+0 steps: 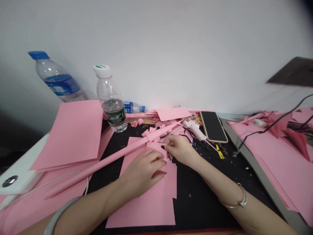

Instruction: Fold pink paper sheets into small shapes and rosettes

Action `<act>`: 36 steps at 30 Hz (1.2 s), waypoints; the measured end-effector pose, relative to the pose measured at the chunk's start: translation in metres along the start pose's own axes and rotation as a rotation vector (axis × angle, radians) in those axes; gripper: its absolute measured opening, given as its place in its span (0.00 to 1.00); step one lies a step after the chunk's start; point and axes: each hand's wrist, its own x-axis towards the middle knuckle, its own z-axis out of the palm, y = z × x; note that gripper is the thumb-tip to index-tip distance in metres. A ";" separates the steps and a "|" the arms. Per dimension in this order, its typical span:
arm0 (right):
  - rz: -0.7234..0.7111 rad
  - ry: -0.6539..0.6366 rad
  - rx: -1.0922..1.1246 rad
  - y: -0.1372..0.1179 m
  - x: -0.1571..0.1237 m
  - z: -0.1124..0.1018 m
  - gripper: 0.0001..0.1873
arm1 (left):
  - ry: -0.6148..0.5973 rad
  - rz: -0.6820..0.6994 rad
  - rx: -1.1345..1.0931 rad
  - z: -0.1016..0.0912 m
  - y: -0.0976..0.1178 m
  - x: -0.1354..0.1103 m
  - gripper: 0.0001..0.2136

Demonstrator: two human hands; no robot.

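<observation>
My left hand [143,169] rests on a pink paper sheet [149,199] on the black mat [207,182], with its fingers curled and pinching a small pink paper piece [156,147]. Fingers of my right hand [179,150] pinch the same piece from the right. A long rolled pink paper tube [97,166] runs diagonally just beyond my hands. Folded pink paper bits [151,132] lie behind them.
A stack of pink sheets [73,133] lies at the left, with more pink paper [274,156] at the right. Two upright water bottles [111,98], a white glue gun [193,128], a phone [214,126] and black cables [269,127] stand near the wall.
</observation>
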 end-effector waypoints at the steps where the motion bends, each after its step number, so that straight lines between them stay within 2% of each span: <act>1: 0.016 0.001 0.053 0.000 -0.003 -0.003 0.06 | -0.003 0.003 0.001 0.000 0.000 0.000 0.07; 7: 0.072 -0.010 0.213 0.009 -0.024 -0.026 0.07 | 0.006 -0.003 -0.017 -0.001 0.001 0.000 0.05; 10: 0.116 -0.096 0.232 0.015 -0.029 -0.037 0.06 | 0.007 0.004 -0.029 0.000 0.001 0.001 0.04; 13: 0.127 -0.162 0.196 0.016 -0.027 -0.035 0.05 | -0.025 0.009 -0.054 0.000 0.002 0.001 0.04; 15: 0.056 -0.073 0.109 0.014 -0.022 -0.028 0.06 | -0.058 0.025 -0.081 -0.001 0.004 0.002 0.04; 18: -0.146 0.066 -0.067 0.013 -0.016 -0.017 0.06 | -0.100 0.080 -0.111 -0.003 0.008 0.003 0.07; 20: -0.224 0.086 -0.134 0.014 -0.015 -0.015 0.07 | -0.130 0.126 -0.109 -0.006 0.011 0.004 0.10; 25: -0.303 0.167 -0.179 0.020 -0.023 -0.018 0.09 | -0.253 0.258 -0.072 -0.012 0.015 0.006 0.14; 29: -0.430 0.191 -0.176 0.021 -0.031 -0.021 0.08 | -0.293 0.271 -0.035 -0.014 0.016 0.006 0.13; 31: -0.434 0.306 -0.176 0.020 -0.034 -0.025 0.07 | -0.278 0.262 -0.038 -0.014 0.015 0.006 0.13; 33: -0.385 0.492 -0.129 0.020 -0.037 -0.032 0.07 | -0.248 0.248 -0.051 -0.012 0.014 0.006 0.12; 35: -0.306 0.633 0.014 0.021 -0.038 -0.039 0.07 | -0.199 0.214 -0.061 -0.011 0.013 0.006 0.10; 36: -0.266 0.654 0.115 0.022 -0.038 -0.042 0.08 | -0.163 0.196 -0.068 -0.012 0.012 0.006 0.09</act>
